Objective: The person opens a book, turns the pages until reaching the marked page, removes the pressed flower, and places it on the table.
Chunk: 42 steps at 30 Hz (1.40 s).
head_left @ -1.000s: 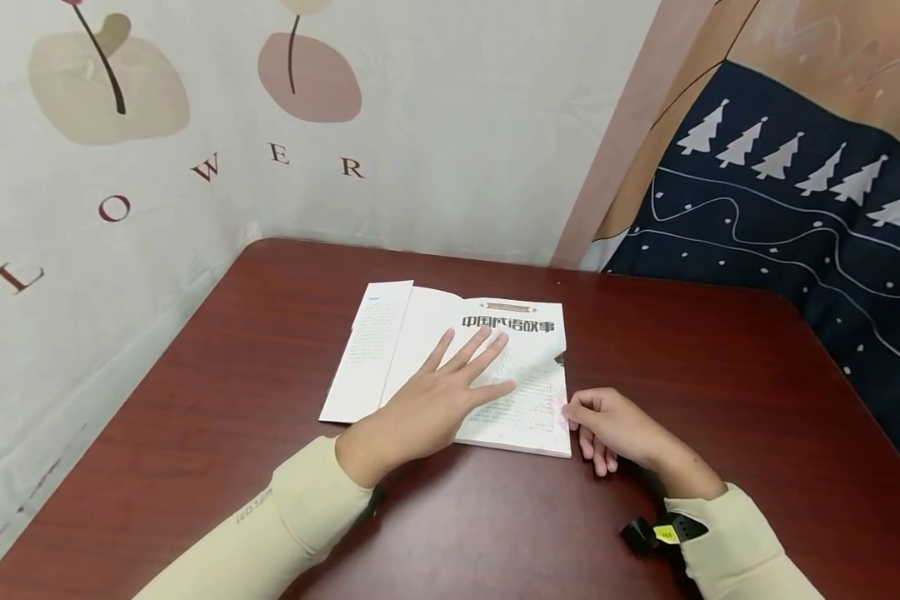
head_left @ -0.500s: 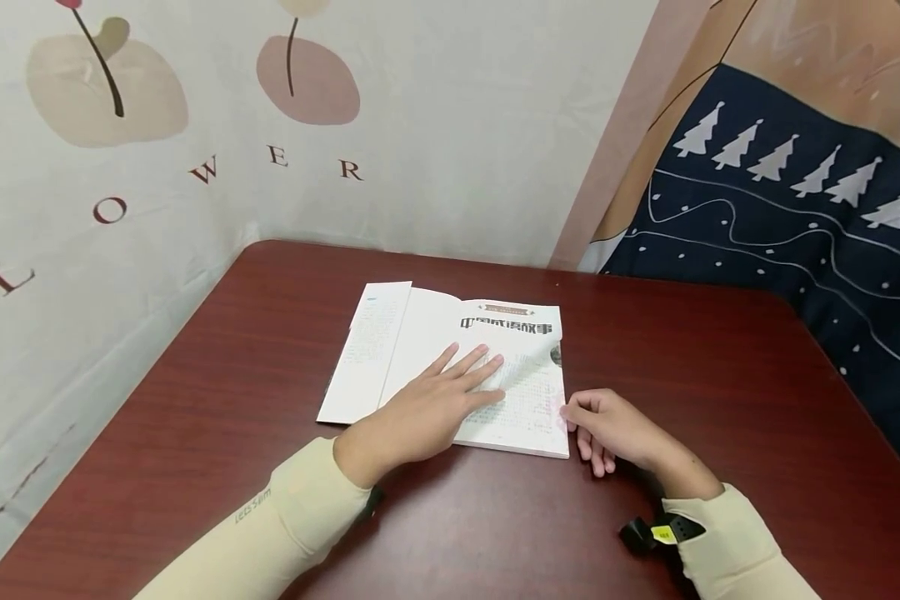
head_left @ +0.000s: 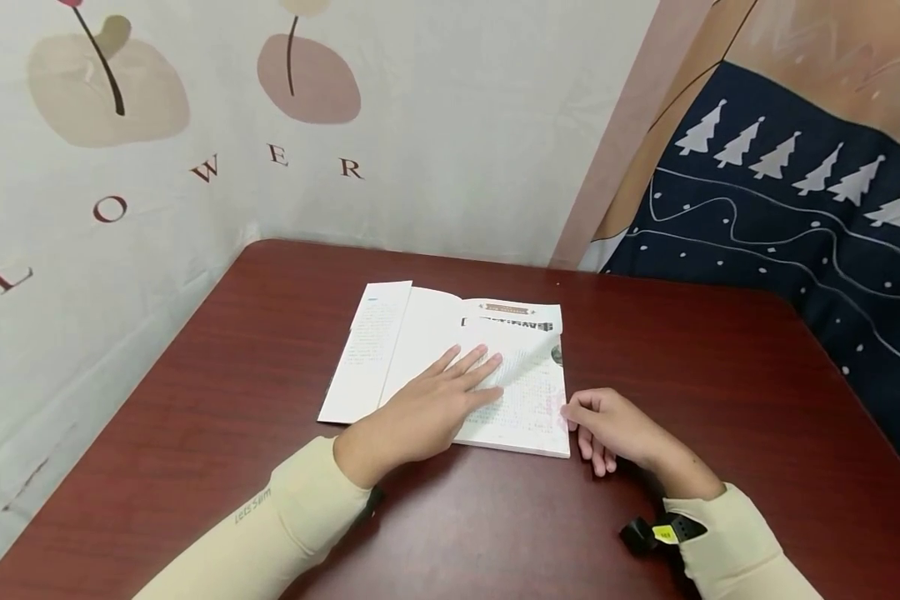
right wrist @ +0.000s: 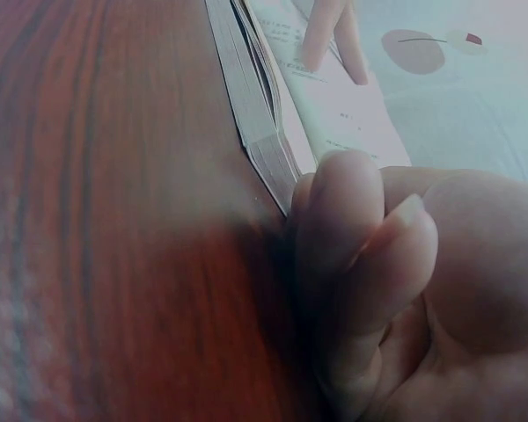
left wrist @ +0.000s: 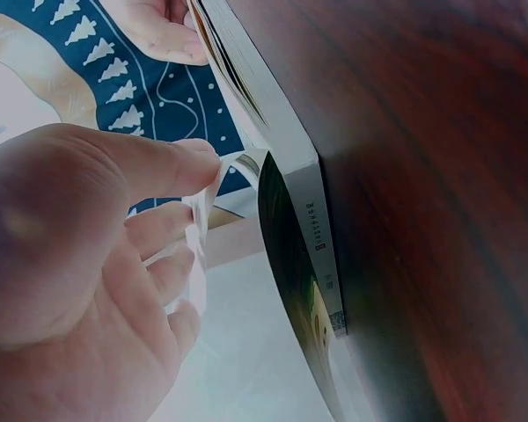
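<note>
An open book [head_left: 521, 417] with white pages lies on the table, its cover flap [head_left: 369, 350] spread out to the left. My left hand [head_left: 420, 417] lies across it, fingers spread and fairly straight, touching a partly lifted page [head_left: 525, 346]. That page curls over and covers part of the black title characters. In the left wrist view, the thumb and fingers are by the lifted paper, above the book's spine [left wrist: 308, 220]. At the book's right edge my right hand [head_left: 611, 429] pinches the page edges between thumb and index finger; its other fingers are loosely curled under.
The reddish-brown wooden table [head_left: 270, 500] surrounds the book. Behind it hangs a pale curtain [head_left: 457, 150] with printed letters, and to the right a dark blue printed cloth [head_left: 765, 208]. A black wrist strap [head_left: 686, 527] sits on the right wrist.
My left hand has slid slightly down toward me with its fingers closer together. The page has curled over further, hiding more of the title. The right hand stays put.
</note>
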Available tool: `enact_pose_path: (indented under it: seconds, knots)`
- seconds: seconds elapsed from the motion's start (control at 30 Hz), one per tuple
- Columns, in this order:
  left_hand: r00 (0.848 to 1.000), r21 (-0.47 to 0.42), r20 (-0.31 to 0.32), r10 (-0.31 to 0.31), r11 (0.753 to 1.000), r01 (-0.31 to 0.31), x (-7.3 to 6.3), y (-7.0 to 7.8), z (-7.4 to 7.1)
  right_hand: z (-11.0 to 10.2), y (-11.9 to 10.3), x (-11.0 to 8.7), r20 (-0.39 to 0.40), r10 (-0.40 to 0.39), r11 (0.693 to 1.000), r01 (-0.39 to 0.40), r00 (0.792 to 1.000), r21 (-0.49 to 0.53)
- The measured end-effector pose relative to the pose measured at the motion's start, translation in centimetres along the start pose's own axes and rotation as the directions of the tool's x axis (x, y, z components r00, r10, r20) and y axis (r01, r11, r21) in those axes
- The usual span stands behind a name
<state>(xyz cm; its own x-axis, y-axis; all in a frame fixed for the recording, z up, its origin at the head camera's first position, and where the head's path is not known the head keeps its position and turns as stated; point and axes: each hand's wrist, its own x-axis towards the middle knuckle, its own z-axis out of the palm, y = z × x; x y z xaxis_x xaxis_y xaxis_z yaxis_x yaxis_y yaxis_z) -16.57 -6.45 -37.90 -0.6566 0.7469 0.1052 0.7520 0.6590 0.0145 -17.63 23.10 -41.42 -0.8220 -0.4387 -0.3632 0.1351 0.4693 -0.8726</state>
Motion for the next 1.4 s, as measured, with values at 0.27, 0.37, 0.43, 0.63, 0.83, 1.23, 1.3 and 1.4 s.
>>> enact_pose_path:
  seconds: [0.27,0.37,0.43,0.63,0.83,1.23,1.3,1.4]
  knots:
    - [1.0,-0.013,0.015,-0.006,1.0,0.006,0.01,-0.01,-0.13,-0.05,0.09,0.01,0.004,0.003,1.0,-0.003,1.0,0.005]
    - [1.0,-0.007,0.014,-0.011,1.0,0.011,-0.04,-0.05,-0.09,-0.04,0.09,0.02,0.004,0.002,1.0,-0.002,1.0,0.004]
    - [1.0,-0.002,0.009,-0.016,1.0,0.016,-0.01,-0.07,-0.08,-0.05,0.07,0.04,-0.004,0.0,1.0,0.0,1.0,0.0]
    - [1.0,-0.007,0.013,-0.021,1.0,0.021,0.01,0.05,-0.05,0.03,0.25,0.0,-0.004,0.01,1.0,-0.01,1.0,0.001]
    - [0.999,-0.004,0.017,-0.038,0.999,0.038,-0.19,0.16,-0.01,0.11,0.26,0.01,-0.001,0.002,1.0,-0.002,1.0,0.006]
    - [0.998,0.014,0.008,-0.066,0.998,0.065,-0.29,0.05,0.07,0.12,0.15,0.02,-0.003,-0.001,1.0,0.001,1.0,0.006]
    - [0.997,0.018,0.004,-0.072,0.997,0.072,-0.29,0.06,0.04,0.06,0.11,0.05,-0.007,-0.004,1.0,0.004,1.0,0.0]
    - [0.997,0.012,-0.002,-0.073,0.997,0.074,-0.34,0.09,0.05,0.01,0.12,0.01,0.002,-0.003,1.0,0.003,1.0,-0.002]
